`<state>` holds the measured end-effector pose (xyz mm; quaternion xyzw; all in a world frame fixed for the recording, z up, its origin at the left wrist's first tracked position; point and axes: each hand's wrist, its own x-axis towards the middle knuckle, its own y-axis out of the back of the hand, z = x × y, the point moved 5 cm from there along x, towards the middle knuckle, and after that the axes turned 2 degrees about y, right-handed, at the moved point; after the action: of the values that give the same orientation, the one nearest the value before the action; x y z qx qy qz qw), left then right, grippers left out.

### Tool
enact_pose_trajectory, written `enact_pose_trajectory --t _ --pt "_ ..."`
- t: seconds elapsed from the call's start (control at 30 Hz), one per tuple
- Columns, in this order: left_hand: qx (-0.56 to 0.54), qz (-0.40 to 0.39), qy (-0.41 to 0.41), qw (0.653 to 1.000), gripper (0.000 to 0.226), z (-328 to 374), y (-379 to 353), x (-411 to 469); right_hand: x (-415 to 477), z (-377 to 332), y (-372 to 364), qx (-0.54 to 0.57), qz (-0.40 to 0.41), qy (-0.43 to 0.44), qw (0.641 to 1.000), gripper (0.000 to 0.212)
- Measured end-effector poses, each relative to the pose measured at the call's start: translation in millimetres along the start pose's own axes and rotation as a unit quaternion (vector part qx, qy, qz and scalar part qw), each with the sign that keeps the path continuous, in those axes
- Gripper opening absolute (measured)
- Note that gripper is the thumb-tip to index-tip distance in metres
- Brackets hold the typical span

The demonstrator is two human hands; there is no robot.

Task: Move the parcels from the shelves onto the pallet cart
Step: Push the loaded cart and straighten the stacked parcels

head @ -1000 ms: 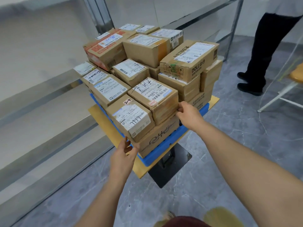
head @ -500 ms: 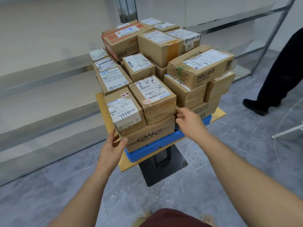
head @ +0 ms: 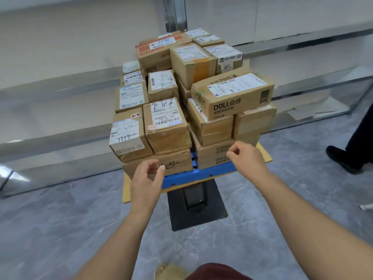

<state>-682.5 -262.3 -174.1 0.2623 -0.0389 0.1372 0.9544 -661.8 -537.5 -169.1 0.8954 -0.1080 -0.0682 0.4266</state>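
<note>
With the left hand (head: 146, 178) and right hand (head: 247, 156) loosely curled, holding nothing and apparently clear of the parcels (head: 165, 122) stacked on the pallet cart (head: 201, 174), press any overhanging parcel flush using flat palms.

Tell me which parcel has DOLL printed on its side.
The long parcel lying on top at the front right; its near side alone reads DOLL in big black letters.

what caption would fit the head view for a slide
Cardboard parcels stacked on the blue pallet cart, with the left hand and right hand hovering empty in front.
</note>
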Motion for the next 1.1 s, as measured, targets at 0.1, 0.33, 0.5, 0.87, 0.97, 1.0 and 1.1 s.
enact_pose_trajectory --t 0.1,0.33,0.5,0.87,0.97,1.0,1.1 --pt "0.004 -0.036 0.006 0.999 0.012 18 -27 -6 6 16 6 0.002 -0.007 -0.009 1.000 0.012" --pt "0.017 -0.097 0.017 0.995 0.031 39 -68 -1 25 47 21 -0.019 0.003 -0.088 0.996 0.017" --pt "0.026 -0.112 0.027 0.993 0.045 44 -85 3 48 67 42 -0.029 0.031 -0.118 0.992 0.014" --pt "0.064 -0.083 0.106 0.989 0.058 52 -126 -21 83 97 63 -0.046 -0.056 -0.083 0.994 0.031" --pt "0.047 -0.068 0.116 0.990 0.059 55 -134 -24 89 95 68 0.034 -0.062 -0.043 0.997 0.057" --pt "0.038 -0.067 0.127 0.989 0.061 56 -135 -24 90 91 66 0.064 -0.074 -0.017 0.995 0.057" --pt "0.023 -0.060 0.132 0.989 0.066 58 -139 -22 93 84 58 0.127 -0.117 0.029 0.985 0.046"
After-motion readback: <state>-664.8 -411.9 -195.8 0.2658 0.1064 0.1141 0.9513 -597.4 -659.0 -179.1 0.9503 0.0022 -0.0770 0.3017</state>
